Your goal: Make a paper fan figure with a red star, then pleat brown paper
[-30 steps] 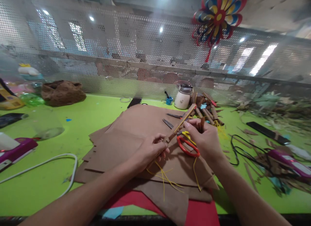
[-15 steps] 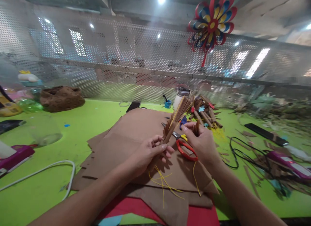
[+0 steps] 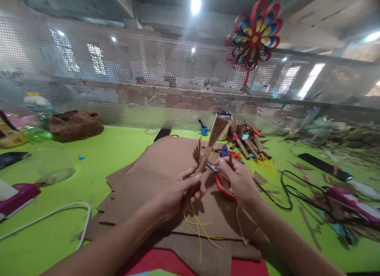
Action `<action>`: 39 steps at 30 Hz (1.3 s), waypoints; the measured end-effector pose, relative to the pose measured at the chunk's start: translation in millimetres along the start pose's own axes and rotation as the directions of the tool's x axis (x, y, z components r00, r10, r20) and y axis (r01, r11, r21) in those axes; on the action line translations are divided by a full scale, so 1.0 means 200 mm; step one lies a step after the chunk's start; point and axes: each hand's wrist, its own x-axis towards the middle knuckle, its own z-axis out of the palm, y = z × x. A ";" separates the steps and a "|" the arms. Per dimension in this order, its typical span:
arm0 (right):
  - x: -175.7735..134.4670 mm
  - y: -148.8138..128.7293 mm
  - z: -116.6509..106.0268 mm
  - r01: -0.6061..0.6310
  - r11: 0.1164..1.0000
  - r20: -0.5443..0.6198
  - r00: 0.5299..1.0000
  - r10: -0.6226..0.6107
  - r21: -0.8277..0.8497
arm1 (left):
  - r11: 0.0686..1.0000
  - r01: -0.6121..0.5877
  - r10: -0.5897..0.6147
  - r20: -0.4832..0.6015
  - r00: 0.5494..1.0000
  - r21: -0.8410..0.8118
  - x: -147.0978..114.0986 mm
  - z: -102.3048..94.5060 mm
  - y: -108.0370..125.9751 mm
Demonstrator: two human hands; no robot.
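Observation:
My left hand (image 3: 190, 185) is closed around the lower part of a thin brown paper roll (image 3: 204, 159), which leans up and to the right. Its top spreads into a finely pleated fan (image 3: 219, 130) with yellow strands along it. A smaller pleated brown paper piece (image 3: 196, 151) sticks out from the roll's left side. Just right of the roll, my right hand (image 3: 234, 177) pinches a small folded brown paper piece (image 3: 230, 161), partly hidden by the fingers. Red-handled scissors (image 3: 223, 189) lie beneath that hand on the stacked brown sheets (image 3: 139, 189).
Several finished-looking brown rolls (image 3: 243, 145) lie at the back right beside yellow strands (image 3: 267, 164). A black cable (image 3: 285, 189), a dark phone (image 3: 325, 167) and paper scraps lie to the right. On the left are a white cable (image 3: 59, 210) and a brown cloth bundle (image 3: 75, 125).
My right hand has shifted slightly left and down, over the scissors' handles. The roll in my left hand has turned, and the pleated piece at its left side now stands out more clearly.

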 end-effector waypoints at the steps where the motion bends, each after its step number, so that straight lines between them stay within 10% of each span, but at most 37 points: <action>1: -0.01 0.01 0.01 -0.018 1.000 0.020 1.000 0.018 0.016 | 1.000 -0.002 0.002 -0.005 1.000 -0.003 0.00 0.00 0.00; 15: -0.04 0.04 0.10 -0.013 0.997 0.018 1.000 0.014 -0.070 | 0.997 -0.008 0.013 -0.063 0.998 0.079 0.01 -0.02 0.00; 39: -0.04 0.04 0.10 -0.239 0.921 0.163 0.967 0.197 0.306 | 0.990 0.006 0.019 -0.176 0.984 0.140 0.03 -0.03 -0.03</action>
